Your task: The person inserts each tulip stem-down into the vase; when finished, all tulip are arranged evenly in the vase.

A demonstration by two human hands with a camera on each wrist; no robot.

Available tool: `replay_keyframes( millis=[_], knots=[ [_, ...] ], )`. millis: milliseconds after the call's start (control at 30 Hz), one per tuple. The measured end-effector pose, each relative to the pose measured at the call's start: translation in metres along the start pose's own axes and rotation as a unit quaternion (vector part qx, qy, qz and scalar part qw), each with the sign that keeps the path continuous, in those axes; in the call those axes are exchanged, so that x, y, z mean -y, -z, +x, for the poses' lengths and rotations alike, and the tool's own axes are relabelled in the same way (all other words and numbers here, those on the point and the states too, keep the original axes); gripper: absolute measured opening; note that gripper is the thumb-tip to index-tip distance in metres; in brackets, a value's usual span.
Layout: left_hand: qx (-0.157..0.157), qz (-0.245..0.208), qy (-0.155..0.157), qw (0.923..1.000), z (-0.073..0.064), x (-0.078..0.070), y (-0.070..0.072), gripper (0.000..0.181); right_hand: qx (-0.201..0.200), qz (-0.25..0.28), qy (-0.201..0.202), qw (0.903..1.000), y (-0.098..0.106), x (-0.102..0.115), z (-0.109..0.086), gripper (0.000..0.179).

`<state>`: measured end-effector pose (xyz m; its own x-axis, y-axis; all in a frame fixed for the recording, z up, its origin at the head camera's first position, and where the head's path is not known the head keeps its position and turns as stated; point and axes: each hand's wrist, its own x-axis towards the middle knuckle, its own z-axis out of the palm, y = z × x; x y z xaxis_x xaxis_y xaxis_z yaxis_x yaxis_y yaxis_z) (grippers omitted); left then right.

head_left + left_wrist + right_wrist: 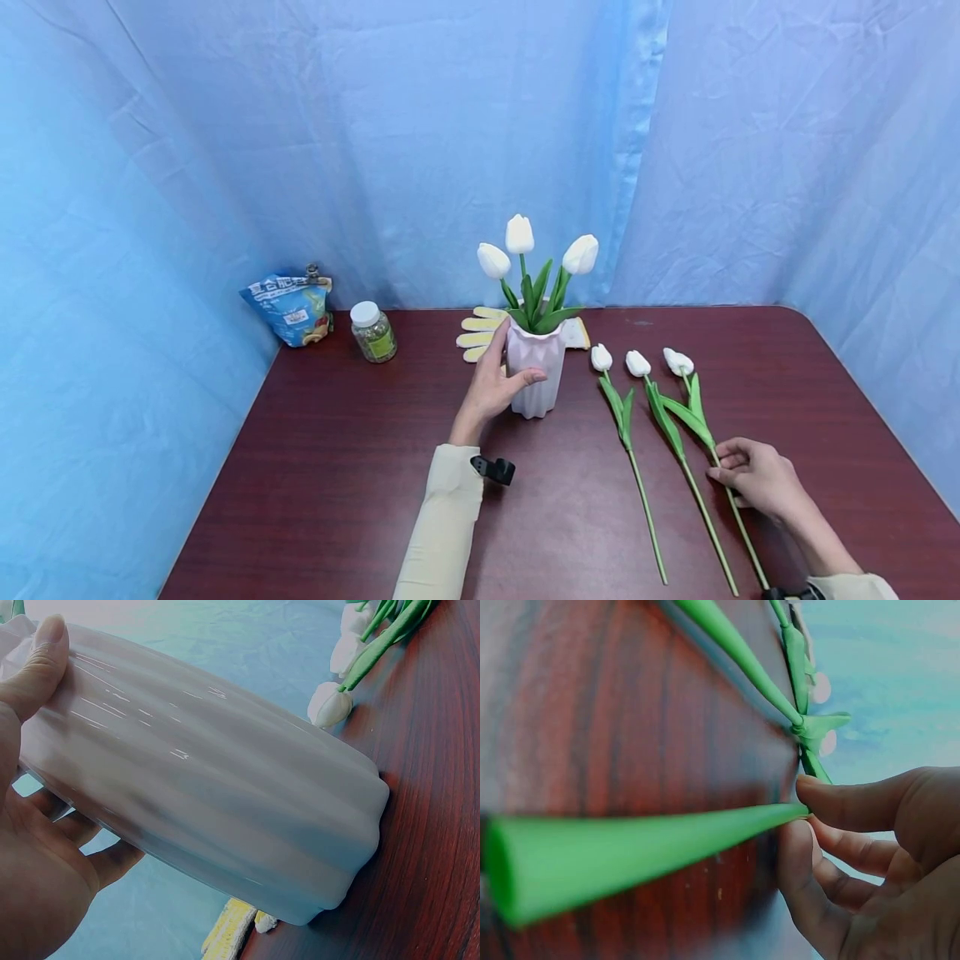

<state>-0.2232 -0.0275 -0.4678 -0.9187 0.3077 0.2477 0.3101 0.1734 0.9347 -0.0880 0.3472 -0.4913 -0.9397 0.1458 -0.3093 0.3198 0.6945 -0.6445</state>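
A pale ribbed vase stands upright on the table with three white tulips in it. My left hand holds the vase from its left side; in the left wrist view the thumb lies on the near wall and the other fingers reach behind it. Three more white tulips lie on the table to the right. My right hand pinches the green stem of the rightmost tulip between thumb and fingers. In the right wrist view the cut end of that stem points toward the camera.
Beside the held tulip lie the middle tulip and the left tulip. A yellow and white glove is behind the vase. Toward the back left are a white-capped jar and a blue bag. Blue curtains border the table.
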Motion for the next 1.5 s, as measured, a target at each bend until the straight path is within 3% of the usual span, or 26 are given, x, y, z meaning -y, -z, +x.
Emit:
replay_keyframes(
  millis=[533, 933, 1033, 1100, 1200, 1333, 1500],
  knots=[
    [0.0, 0.005, 0.0, 1.0, 0.0, 0.0, 0.0, 0.123, 0.04, 0.086, -0.022, 0.9952, 0.017, -0.005, 0.0, 0.047],
    [0.001, -0.005, -0.009, 0.9999, 0.0, 0.0, 0.001, 0.118, 0.039, 0.146, -0.019, 0.9883, 0.025, -0.012, -0.002, 0.051],
    [0.002, -0.005, -0.01, 0.9999, 0.0, 0.0, 0.001, 0.117, 0.039, 0.17, -0.012, 0.9846, 0.027, -0.014, -0.003, 0.049],
    [0.002, -0.004, -0.009, 0.9999, 0.0, 0.0, 0.001, 0.117, 0.041, 0.19, 0.0, 0.981, 0.028, -0.015, -0.004, 0.038],
    [0.001, -0.002, -0.006, 1.0, 0.0, 0.0, 0.001, 0.119, 0.047, 0.24, 0.018, 0.9695, 0.031, -0.018, -0.004, 0.017],
    [-0.001, -0.001, -0.004, 1.0, 0.001, 0.0, 0.0, 0.125, 0.056, 0.322, 0.034, 0.9446, 0.033, -0.021, -0.003, 0.028],
    [-0.003, -0.002, -0.005, 1.0, 0.001, 0.001, 0.0, 0.126, 0.063, 0.391, 0.06, 0.9162, 0.032, -0.021, -0.002, 0.028]
  ],
)
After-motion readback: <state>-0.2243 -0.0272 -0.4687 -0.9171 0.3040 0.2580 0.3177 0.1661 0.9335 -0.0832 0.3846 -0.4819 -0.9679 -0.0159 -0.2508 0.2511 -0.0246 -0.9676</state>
